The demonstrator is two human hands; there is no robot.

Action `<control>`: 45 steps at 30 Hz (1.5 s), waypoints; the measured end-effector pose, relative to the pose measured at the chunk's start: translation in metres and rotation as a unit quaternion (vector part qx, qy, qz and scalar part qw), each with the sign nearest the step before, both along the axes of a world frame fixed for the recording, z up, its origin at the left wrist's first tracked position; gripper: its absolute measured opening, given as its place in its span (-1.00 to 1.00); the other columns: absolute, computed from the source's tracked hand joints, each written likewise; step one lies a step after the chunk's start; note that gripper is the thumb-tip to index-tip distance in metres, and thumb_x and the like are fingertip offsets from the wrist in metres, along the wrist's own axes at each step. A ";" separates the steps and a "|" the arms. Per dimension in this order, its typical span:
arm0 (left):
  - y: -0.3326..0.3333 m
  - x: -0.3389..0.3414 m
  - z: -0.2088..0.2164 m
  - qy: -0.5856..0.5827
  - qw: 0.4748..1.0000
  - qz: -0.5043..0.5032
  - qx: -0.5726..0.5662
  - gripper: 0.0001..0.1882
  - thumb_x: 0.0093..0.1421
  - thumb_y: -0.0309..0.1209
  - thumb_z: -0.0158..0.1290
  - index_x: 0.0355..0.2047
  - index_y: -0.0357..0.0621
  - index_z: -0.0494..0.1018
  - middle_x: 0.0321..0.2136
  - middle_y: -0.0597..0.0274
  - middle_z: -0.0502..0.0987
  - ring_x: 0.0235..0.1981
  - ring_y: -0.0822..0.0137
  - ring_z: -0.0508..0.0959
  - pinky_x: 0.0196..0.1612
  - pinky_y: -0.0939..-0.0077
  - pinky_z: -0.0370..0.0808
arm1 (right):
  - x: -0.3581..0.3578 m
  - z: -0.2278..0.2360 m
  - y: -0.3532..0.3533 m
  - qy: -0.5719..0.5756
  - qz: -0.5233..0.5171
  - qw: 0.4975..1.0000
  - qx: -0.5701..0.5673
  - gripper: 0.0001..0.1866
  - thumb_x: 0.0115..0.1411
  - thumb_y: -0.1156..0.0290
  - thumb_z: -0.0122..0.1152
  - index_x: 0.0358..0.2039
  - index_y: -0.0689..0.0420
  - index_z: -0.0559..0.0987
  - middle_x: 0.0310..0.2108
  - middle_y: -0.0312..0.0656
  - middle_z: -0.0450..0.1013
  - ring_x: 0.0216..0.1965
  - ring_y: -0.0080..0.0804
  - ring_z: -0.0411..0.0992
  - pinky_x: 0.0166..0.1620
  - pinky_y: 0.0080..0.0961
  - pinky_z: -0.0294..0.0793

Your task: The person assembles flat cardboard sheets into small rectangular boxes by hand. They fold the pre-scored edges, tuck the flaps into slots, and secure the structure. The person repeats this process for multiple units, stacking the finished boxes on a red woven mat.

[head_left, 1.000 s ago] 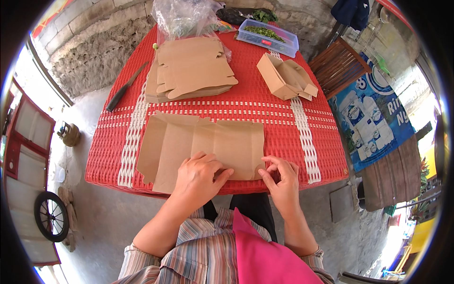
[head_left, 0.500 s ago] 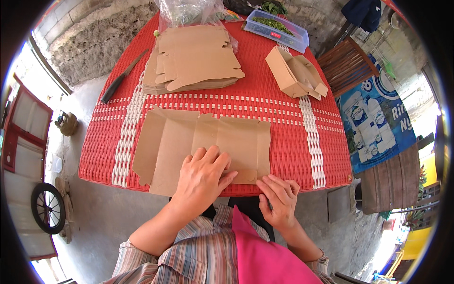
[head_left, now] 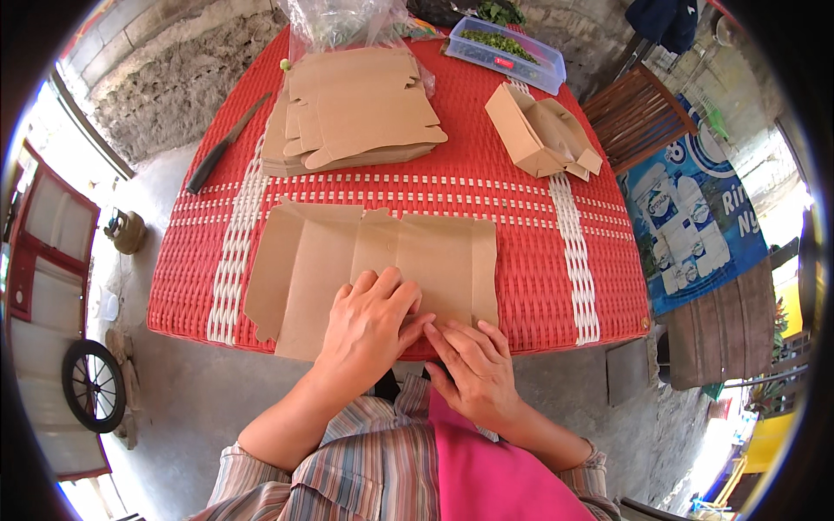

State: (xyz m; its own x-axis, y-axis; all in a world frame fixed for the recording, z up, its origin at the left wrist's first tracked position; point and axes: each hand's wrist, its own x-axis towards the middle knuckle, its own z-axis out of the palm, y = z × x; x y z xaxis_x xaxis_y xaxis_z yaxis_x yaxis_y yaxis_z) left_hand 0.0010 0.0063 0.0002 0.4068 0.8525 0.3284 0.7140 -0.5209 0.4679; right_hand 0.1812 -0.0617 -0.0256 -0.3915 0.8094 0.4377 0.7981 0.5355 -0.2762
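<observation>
A creased, unfolded cardboard box blank (head_left: 321, 252) lies near the table's front edge, slots and tabs along its far side. My left hand (head_left: 363, 323) rests on its middle, fingers bent and pressing down, thumb stretched out to the right. My right hand (head_left: 473, 369) lies over the blank's near edge, fingers stretched out and close to the left thumb. It covers part of the right panel. Neither hand grips the cardboard. Behind the blank sits a stack of similar flat cardboard blanks (head_left: 360, 100). One folded open box (head_left: 539, 135) stands to the right.
The red woven table (head_left: 187, 286) has white bands. A black-handled knife (head_left: 213, 161) lies at left. At the back are a clear plastic bag (head_left: 343, 22) and a clear tub (head_left: 543, 74) of chopped greens. A wooden chair (head_left: 638, 117) stands at the right.
My right hand has slid left along the blank's near edge, from its right corner toward my left thumb. The left hand and the blank have stayed in place.
</observation>
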 end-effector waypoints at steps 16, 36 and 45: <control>-0.006 -0.033 0.004 -0.008 1.000 -0.013 -0.019 -0.76 0.09 -0.32 0.22 -0.27 -0.05 0.43 -0.25 0.25 0.41 -0.17 0.12 0.42 -0.08 0.22 0.35 | 0.012 -0.004 0.003 0.050 0.016 0.997 0.055 -0.65 0.06 0.55 0.25 -0.08 0.16 0.62 -0.13 -0.19 0.50 -0.02 -0.29 0.47 0.16 -0.19 0.39; -0.049 -0.047 0.008 -0.003 0.992 -0.084 0.098 -0.69 0.02 -0.46 0.23 -0.18 -0.19 0.58 -0.12 0.17 0.59 -0.07 0.12 0.59 -0.06 0.27 0.55 | 0.005 0.008 -0.008 -0.011 0.027 0.999 0.037 -0.52 0.07 0.27 0.38 0.03 0.01 0.56 -0.04 -0.33 0.45 0.07 -0.41 0.40 0.31 -0.13 0.07; -0.018 -0.044 0.013 -0.080 0.995 -0.040 -0.038 -0.83 0.12 -0.47 0.18 -0.26 -0.19 0.55 -0.32 0.10 0.60 -0.31 0.07 0.60 -0.28 0.28 0.53 | 0.004 0.006 0.011 0.033 0.022 0.995 0.088 -0.65 0.09 0.42 0.35 -0.07 0.00 0.60 -0.32 -0.41 0.48 -0.26 -0.54 0.46 0.23 -0.19 0.18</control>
